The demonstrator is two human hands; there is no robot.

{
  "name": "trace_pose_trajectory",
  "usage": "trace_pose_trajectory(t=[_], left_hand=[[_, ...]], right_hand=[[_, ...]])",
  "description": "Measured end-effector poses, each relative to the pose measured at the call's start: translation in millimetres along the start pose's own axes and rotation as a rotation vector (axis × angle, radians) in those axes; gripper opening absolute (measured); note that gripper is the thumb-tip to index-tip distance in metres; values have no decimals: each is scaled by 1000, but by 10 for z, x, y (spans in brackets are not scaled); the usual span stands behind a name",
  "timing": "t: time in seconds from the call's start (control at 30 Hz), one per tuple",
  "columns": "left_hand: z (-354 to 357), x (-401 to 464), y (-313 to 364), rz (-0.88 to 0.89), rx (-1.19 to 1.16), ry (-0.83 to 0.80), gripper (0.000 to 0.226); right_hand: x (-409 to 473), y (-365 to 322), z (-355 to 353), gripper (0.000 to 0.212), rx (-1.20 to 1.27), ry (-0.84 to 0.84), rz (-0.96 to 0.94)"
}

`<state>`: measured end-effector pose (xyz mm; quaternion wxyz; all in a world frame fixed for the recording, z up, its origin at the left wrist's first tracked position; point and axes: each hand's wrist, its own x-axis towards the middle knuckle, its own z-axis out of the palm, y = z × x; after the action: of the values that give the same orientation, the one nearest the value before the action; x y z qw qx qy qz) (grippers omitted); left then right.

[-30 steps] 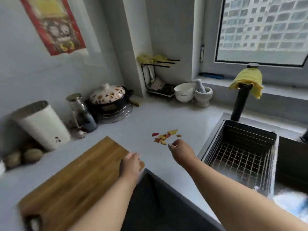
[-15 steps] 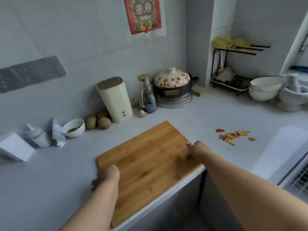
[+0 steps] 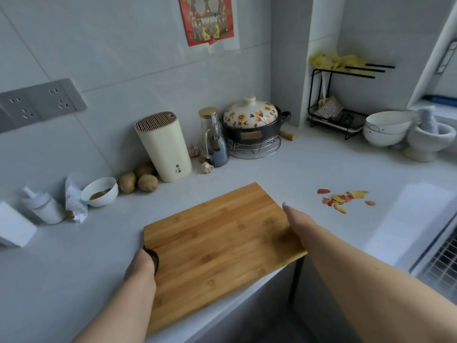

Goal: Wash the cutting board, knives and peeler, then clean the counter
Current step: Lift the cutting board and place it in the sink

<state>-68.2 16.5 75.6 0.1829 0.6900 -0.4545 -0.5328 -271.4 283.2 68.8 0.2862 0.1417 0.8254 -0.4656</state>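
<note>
Fingers of my left hand (image 3: 141, 264) curl over the near-left edge of the cutting board (image 3: 222, 246), where a dark handle or hanging loop (image 3: 153, 259) shows under them, though I cannot tell how firmly they close. Fingers of my right hand (image 3: 295, 220) lie straight and relaxed along the board's right short edge, one fingertip (image 3: 285, 204) pointing away from me; they seem to touch the edge, but the frame does not settle that.

That board lies flat on the counter (image 3: 309, 169), its long axis running from near left to far right, with the near-right corner hanging past the counter's front lip. Both hands bracket it at opposite ends, so neither has to travel. As I judge it, the lift depends on the sink lying to my right: a bit of its wire rack (image 3: 442, 266) shows at the frame edge, so the board must swing rightward along its own length.

Peel scraps (image 3: 343, 199) sit on the counter just beyond the right hand, well apart from the board
</note>
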Motion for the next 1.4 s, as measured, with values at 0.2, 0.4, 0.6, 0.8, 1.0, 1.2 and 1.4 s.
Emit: trace_pose_trajectory(t=[0.2, 0.4, 0.6, 0.8, 1.0, 1.2, 1.4], left_hand=[[161, -359, 69, -3, -164, -19, 49], [667, -954, 149, 67, -181, -97, 49], [1308, -1889, 64, 175, -46, -258, 47], [1918, -2927, -348, 127, 2, -564, 49], [2303, -3899, -828, 226, 165, -850, 58], [2560, -4854, -1375, 228, 304, -1082, 39], [2727, -5607, -1938, 203, 438, -1231, 35]], right_hand=[[-155, 125, -282, 86, 4, 151, -12], [-374, 387, -1117, 82, 73, 344, -49], [-592, 939, -2098, 83, 181, 583, 91], [-931, 1722, -2981, 78, 292, 774, 203], [-1282, 2566, -3678, 79, 397, 923, 329], [-1574, 3376, -4226, 83, 599, 973, 505], [-1727, 4127, -4592, 91, 791, 997, 616]])
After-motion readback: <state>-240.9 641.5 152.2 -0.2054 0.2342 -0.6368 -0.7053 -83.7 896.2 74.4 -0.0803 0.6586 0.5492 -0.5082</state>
